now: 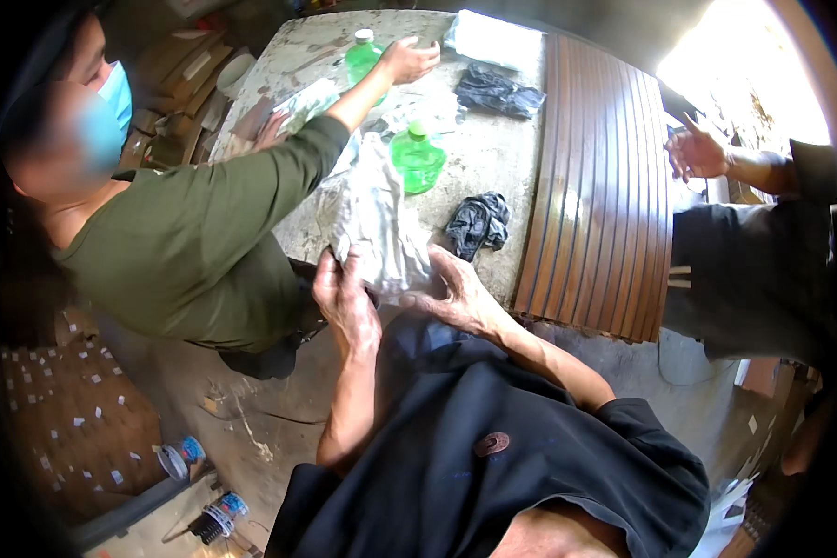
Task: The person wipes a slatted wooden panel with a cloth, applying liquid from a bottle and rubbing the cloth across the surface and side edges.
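Observation:
Close in front of my body I hold a crumpled white cloth [381,223] up at the near edge of the worktable. Its left lower corner is gripped by my left hand [348,305], thumb up along the side. On the other side my right hand [458,296] has its fingers and thumb closed about the lower right edge. Just past the cloth stands a green bottle [418,160] with a light green cap. A crumpled black plastic bag [479,225] lies to the right of it, close to my right hand.
The worn table [298,42] also bears another green bottle [361,63], a dark bag [500,90], a white packet [495,39] and a ribbed brown panel [600,186] along its right. A co-worker in an olive sleeve [251,186] reaches across from the left. Another person's hand [697,152] is at the right.

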Demonstrator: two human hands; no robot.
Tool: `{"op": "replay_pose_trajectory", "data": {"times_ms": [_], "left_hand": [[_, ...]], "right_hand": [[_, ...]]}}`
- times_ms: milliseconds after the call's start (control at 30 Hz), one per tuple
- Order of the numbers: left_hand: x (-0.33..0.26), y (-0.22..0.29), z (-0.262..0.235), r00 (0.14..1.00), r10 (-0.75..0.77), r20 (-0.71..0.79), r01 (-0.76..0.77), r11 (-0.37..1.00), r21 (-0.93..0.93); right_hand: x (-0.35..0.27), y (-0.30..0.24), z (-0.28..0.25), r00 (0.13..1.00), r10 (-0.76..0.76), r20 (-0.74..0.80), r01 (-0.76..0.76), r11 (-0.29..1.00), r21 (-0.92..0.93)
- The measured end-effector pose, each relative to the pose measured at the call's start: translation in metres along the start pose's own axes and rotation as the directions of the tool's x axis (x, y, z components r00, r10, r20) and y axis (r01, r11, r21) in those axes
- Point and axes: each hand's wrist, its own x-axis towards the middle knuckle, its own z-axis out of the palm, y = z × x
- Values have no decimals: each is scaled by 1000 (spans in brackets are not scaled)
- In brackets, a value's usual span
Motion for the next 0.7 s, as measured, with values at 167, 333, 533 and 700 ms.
{"op": "replay_pose_trajectory", "data": {"times_ms": [167, 333, 533, 700], "left_hand": [[-19, -16, 16, 983, 6, 186, -14, 999, 39], [-49, -34, 62, 899, -249, 360, 275, 961, -23], [-75, -87, 104, 730, -449, 515, 516, 857, 15], [-85, -108, 107, 676, -451, 583, 328, 892, 310]], "right_hand": [[-48, 15, -32, 956, 289, -57, -221, 832, 509], [-95, 34, -61, 897, 351, -268, 76, 474, 877], [-141, 54, -74, 793, 505, -340, -20, 580, 815], [-190, 53, -107, 535, 498, -682, 262, 670, 694]]}}
